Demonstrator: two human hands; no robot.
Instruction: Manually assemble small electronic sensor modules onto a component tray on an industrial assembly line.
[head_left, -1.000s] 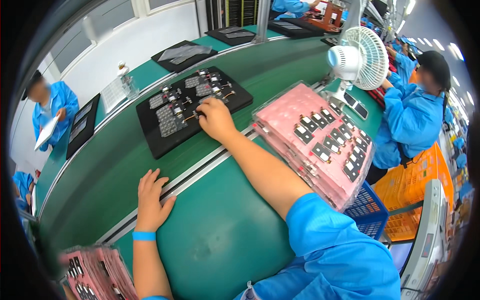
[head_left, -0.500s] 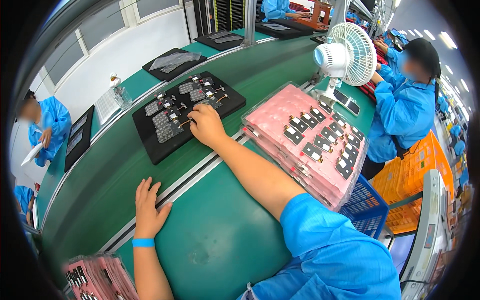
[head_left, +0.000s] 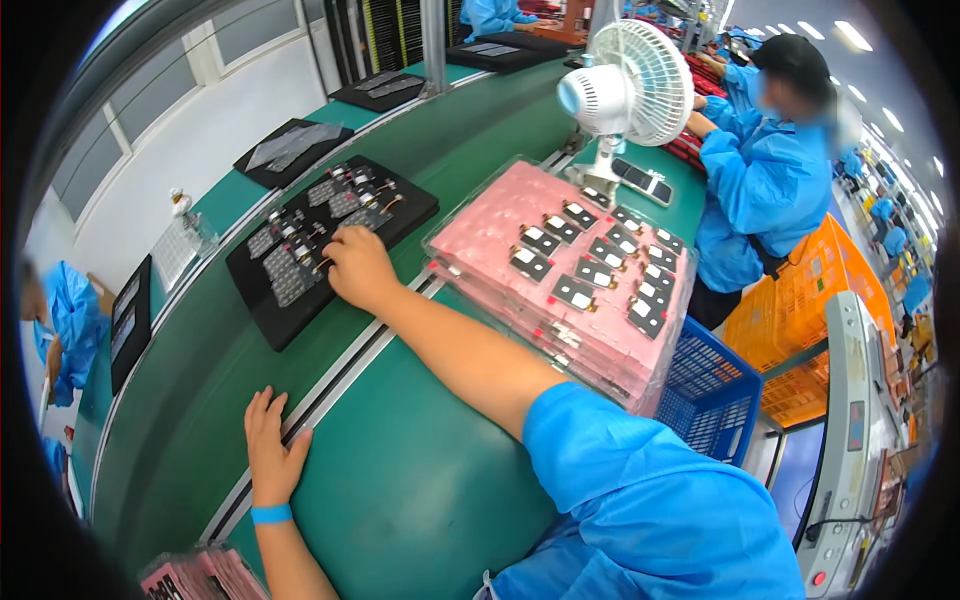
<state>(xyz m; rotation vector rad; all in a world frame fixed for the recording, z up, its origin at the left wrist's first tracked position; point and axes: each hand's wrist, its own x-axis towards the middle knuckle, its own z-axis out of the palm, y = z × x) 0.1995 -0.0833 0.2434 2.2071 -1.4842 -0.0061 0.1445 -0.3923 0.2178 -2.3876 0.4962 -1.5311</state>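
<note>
Nearest: part of a pile of pink trays (head_left: 195,578) at the lower left edge, cut off by the rim. Could be nudged by a backward pull of the left forearm (head_left: 290,560).

Next, left hand (head_left: 272,460), blue band (head_left: 271,514) at the wrist: laid palm-down across the metal rail (head_left: 345,368), fingers loosely spread toward the green belt (head_left: 180,400), thumb apart, seemingly holding nothing. Might get pinched at the rail in case of belt movement; cannot tell about any running.

Further out, right forearm (head_left: 450,340): stretched diagonally forward, passing near the larger pink tray stack (head_left: 475,225). Could bump its edge on a wide sideways swing, shifting flat dark parts (head_left: 530,263) on top.

Then right hand (head_left: 358,268): knuckles up, fingers bent down at the near right edge of the black pad (head_left: 262,315). Cannot tell whether pinching a lead or only touching; fingertips partly hidden. Just beyond and left, grey bubble-textured modules (head_left: 290,275) with thin leads, clustered on the pad. Would risk a bent lead from snagging; a skewed pad from pressing sideways.

Farthest: loose film (head_left: 290,148) on another dark pad. Could slide off after a knock.
</note>
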